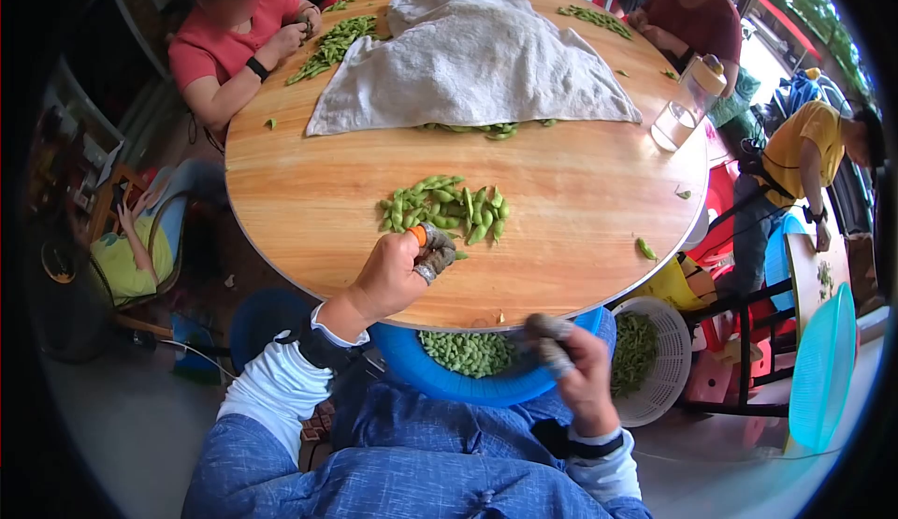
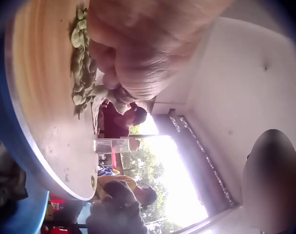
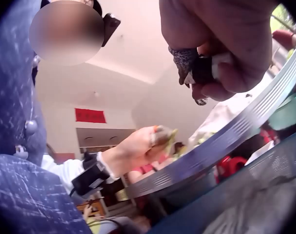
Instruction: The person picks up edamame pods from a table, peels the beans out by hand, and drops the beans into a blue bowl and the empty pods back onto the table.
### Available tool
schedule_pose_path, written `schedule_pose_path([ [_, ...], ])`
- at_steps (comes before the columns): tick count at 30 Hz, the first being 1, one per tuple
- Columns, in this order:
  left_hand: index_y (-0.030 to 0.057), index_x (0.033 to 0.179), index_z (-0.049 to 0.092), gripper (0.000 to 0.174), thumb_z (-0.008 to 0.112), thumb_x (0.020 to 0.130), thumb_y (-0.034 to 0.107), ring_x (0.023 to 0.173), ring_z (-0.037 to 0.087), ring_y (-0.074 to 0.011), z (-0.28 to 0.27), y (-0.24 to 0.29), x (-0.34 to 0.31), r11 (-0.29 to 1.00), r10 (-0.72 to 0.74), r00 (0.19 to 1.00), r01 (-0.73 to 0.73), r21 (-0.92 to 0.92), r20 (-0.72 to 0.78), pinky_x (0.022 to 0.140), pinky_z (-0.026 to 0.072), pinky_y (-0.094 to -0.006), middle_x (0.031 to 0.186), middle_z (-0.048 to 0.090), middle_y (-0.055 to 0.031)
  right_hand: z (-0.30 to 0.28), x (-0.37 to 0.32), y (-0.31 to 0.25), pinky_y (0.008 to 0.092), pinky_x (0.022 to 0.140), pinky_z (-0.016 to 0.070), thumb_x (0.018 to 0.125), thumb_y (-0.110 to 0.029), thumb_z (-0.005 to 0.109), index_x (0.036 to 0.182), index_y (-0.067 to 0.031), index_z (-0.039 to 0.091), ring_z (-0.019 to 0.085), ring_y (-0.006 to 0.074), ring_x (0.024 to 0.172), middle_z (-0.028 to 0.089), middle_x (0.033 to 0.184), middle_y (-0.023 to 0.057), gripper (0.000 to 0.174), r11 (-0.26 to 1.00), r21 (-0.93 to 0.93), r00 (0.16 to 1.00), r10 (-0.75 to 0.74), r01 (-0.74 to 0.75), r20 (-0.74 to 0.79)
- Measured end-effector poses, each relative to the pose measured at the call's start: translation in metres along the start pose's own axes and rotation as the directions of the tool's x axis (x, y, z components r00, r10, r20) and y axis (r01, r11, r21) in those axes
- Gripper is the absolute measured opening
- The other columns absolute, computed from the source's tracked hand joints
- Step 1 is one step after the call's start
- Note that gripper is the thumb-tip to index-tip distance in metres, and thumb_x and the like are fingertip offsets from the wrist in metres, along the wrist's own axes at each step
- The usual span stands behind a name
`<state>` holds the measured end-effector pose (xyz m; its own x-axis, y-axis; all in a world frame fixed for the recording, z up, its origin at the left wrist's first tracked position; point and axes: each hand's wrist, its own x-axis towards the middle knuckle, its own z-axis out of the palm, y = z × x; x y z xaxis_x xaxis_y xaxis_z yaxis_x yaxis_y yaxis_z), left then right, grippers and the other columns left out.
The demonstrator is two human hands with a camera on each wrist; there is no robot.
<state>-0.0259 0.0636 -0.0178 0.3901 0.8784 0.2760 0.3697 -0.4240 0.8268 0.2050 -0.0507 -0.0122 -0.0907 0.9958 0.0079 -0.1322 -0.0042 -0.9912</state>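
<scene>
My left hand [image 1: 398,271], with grey finger covers and an orange band, is just in front of a small pile of green soybean pods [image 1: 421,206] on the round wooden table [image 1: 309,201]. It pinches one soybean pod [image 3: 172,140] between thumb and finger. Past the table's near edge, my right hand [image 1: 582,374] hangs over the right side of a blue basin [image 1: 402,369], blurred in the head view. Its covered fingertips [image 3: 201,101] are loosely bent, and no pod shows between them. Shelled green beans [image 1: 468,353] lie in the basin.
A pale cloth [image 1: 468,61] covers a mound at the table's middle, pods peeking out below. A clear jug [image 1: 683,112] stands at the right edge. Beside the basin is a white basket [image 1: 669,369] of green pods or hulls. People sit around the far side.
</scene>
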Motion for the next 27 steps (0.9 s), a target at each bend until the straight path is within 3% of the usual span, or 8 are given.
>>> schedule_pose_path([
  [5,0.0046,0.084,0.054,0.004,0.053,0.083,0.008,0.06,0.044,-0.003,0.015,0.037,-0.008,0.725,-0.258,0.965,0.17,-0.667,-0.034,0.055,0.037,-0.0175,0.071,0.052,0.0034,0.041,0.025,-0.001,0.0233,0.08,0.04,0.081,-0.003,0.054,0.122,0.0005,0.038,0.051,0.0109,0.09,0.056,0.096,0.0071,0.044,0.939,0.253,0.941,0.15,-0.231,0.302],
  [11,0.0018,0.091,0.055,0.012,0.056,0.082,0.01,0.071,0.052,-0.0063,0.027,0.052,-0.031,0.79,-0.053,0.987,0.135,-0.598,0.153,0.064,0.0433,-0.0206,0.082,0.057,-0.0011,0.051,0.029,0.002,0.0229,0.076,0.0415,0.081,0.0,0.052,0.115,0.0002,0.046,0.054,0.0122,0.083,0.057,0.09,0.0057,0.034,0.952,0.276,0.975,0.077,-0.135,0.209],
  [13,0.001,0.092,0.055,0.013,0.057,0.081,0.008,0.073,0.053,-0.007,0.029,0.054,-0.031,0.875,0.084,0.989,-0.014,-0.484,0.123,0.066,0.0442,-0.0211,0.084,0.058,-0.0025,0.042,0.026,0.001,0.0241,0.07,0.0432,0.076,0.005,0.053,0.106,-0.0009,0.054,0.057,0.0174,0.078,0.058,0.085,0.0075,0.031,0.999,0.046,0.994,-0.002,-0.003,0.109],
  [15,0.0011,0.09,0.055,0.016,0.053,0.084,0.016,0.063,0.049,-0.007,0.03,0.054,-0.032,0.774,-0.116,0.972,0.216,-0.595,0.203,0.057,0.0392,-0.0201,0.074,0.055,-0.0026,0.034,0.024,0.002,0.0256,0.067,0.044,0.071,0.008,0.053,0.103,-0.0011,0.056,0.058,0.0221,0.075,0.059,0.082,0.0091,0.034,0.942,-0.291,0.985,-0.153,0.169,0.077],
  [18,0.0028,0.086,0.053,0.035,0.045,0.087,0.036,0.045,0.036,-0.0073,0.028,0.045,-0.034,0.441,-0.301,0.827,0.562,-0.699,0.475,0.043,0.0268,-0.0198,0.055,0.046,-0.0021,0.026,0.03,-0.012,0.0322,0.06,0.0449,0.057,0.006,0.055,0.098,-0.0026,0.058,0.054,0.0286,0.069,0.056,0.079,0.0107,0.041,0.602,-0.685,0.881,-0.457,0.411,0.126],
  [21,0.0037,0.087,0.053,0.039,0.043,0.086,0.042,0.043,0.036,-0.0082,0.031,0.038,-0.035,-0.008,-0.112,0.582,0.81,-0.587,0.805,0.042,0.028,-0.0203,0.053,0.044,-0.0032,0.02,0.031,-0.011,0.0339,0.059,0.045,0.054,0.002,0.057,0.097,-0.0038,0.058,0.054,0.0274,0.068,0.055,0.081,0.0112,0.043,0.39,-0.804,0.831,-0.514,0.449,0.215],
  [23,0.0039,0.088,0.053,0.037,0.042,0.087,0.039,0.043,0.035,-0.0085,0.034,0.045,-0.035,0.009,-0.139,0.576,0.814,-0.581,0.806,0.042,0.0278,-0.0204,0.053,0.044,-0.0034,0.019,0.03,-0.01,0.0317,0.061,0.0454,0.057,0.002,0.058,0.099,-0.0039,0.058,0.054,0.028,0.069,0.055,0.083,0.0121,0.043,0.363,-0.813,0.828,-0.508,0.456,0.238],
  [27,0.0039,0.088,0.053,0.02,0.047,0.087,0.022,0.047,0.04,-0.008,0.037,0.043,-0.037,0.213,-0.139,0.676,0.734,-0.645,0.723,0.044,0.0322,-0.0199,0.059,0.049,-0.0041,0.022,0.017,-0.016,0.0258,0.068,0.0445,0.073,-0.002,0.059,0.103,0.0007,0.055,0.056,0.0183,0.075,0.058,0.088,0.0079,0.03,0.939,-0.338,0.987,-0.112,0.067,-0.115],
])
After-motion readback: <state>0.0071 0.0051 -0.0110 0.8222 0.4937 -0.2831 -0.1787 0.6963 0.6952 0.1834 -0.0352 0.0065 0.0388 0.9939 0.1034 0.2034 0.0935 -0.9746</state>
